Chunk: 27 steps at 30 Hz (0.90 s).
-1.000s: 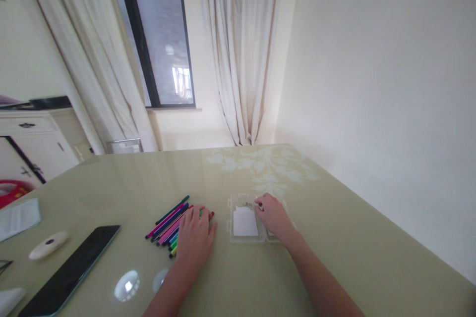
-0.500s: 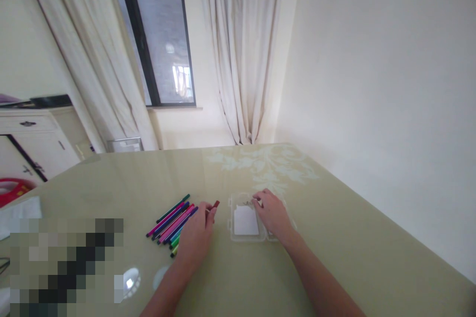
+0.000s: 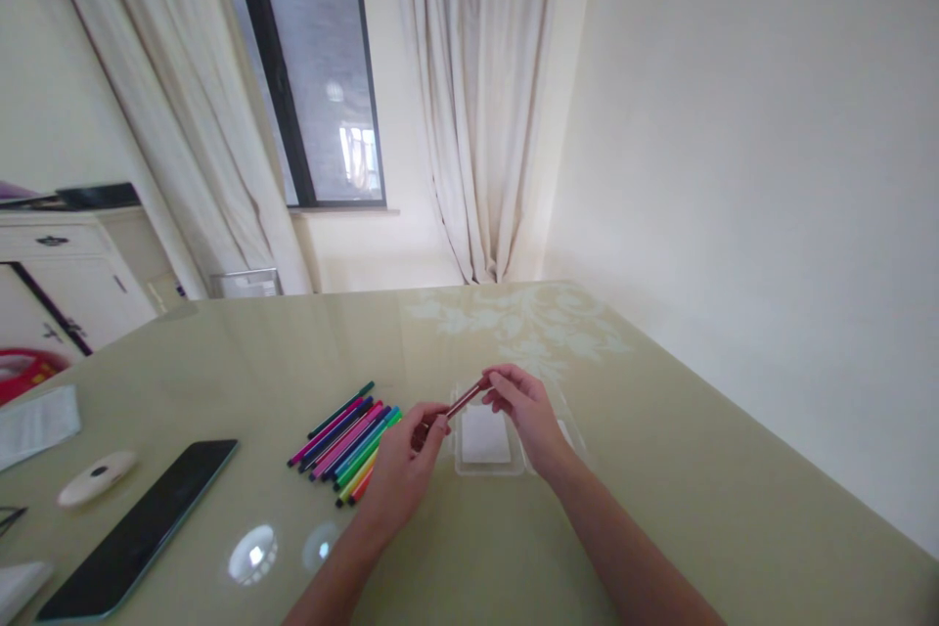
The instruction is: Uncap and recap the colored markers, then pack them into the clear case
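Note:
A reddish-brown felt-tip pen [image 3: 465, 399] slants between my two hands, above the left part of a clear plastic case. My left hand [image 3: 407, 458] is closed around its lower end. With thumb and fingertips, my right hand [image 3: 524, 406] pinches its upper end. Below lies the opened clear case [image 3: 490, 470], with white cards or paper [image 3: 485, 436] in its left half; my right hand and wrist cover part of the other half. Left of my left hand, several coloured felt-tip pens [image 3: 350, 442] lie side by side on the table, some partly hidden by that hand.
On the left of the glossy table [image 3: 455, 558] lie a black flat device [image 3: 139, 528], a white oval object [image 3: 98, 479] and a folded white cloth or paper [image 3: 38, 425]. A wall [image 3: 748, 245] runs along the right edge. Curtains and a window are behind.
My left hand has moved right with the brown pen, uncovering more coloured pens. My right hand has come off the case and now grips the pen's upper end.

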Each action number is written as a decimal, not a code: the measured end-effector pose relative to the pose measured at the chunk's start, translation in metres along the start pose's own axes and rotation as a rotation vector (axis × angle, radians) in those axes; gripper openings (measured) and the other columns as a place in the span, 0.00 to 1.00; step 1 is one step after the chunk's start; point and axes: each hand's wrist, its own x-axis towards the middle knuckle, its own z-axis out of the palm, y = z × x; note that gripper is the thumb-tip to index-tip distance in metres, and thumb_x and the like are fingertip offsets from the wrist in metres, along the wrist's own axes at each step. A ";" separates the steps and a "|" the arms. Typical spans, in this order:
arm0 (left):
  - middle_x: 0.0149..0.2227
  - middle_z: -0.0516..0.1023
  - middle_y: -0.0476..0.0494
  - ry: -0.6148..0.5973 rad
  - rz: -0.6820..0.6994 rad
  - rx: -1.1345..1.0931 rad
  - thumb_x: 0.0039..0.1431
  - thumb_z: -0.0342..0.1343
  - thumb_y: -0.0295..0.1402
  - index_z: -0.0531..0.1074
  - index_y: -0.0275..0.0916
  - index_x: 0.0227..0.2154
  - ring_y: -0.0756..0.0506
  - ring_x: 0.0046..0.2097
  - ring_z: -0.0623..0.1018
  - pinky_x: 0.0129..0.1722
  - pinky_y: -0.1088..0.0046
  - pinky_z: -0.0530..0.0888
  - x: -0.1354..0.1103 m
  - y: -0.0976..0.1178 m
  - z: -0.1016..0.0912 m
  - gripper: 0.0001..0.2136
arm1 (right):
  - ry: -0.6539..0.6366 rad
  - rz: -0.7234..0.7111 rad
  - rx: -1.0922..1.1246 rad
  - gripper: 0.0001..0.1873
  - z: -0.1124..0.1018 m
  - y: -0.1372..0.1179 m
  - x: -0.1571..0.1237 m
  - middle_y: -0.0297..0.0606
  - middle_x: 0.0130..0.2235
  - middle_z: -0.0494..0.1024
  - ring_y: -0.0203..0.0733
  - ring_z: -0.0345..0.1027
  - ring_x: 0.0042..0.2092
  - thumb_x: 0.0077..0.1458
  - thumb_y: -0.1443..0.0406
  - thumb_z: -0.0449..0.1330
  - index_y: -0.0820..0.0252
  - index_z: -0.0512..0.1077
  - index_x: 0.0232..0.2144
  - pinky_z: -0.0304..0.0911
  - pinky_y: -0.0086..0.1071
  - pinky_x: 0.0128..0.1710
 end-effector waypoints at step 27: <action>0.62 0.73 0.37 -0.128 0.125 0.399 0.54 0.66 0.47 0.71 0.43 0.59 0.33 0.63 0.70 0.64 0.50 0.64 -0.008 -0.023 0.013 0.30 | 0.105 0.080 -0.194 0.21 -0.018 0.005 0.010 0.40 0.34 0.84 0.46 0.79 0.37 0.46 0.55 0.69 0.61 0.80 0.40 0.70 0.35 0.35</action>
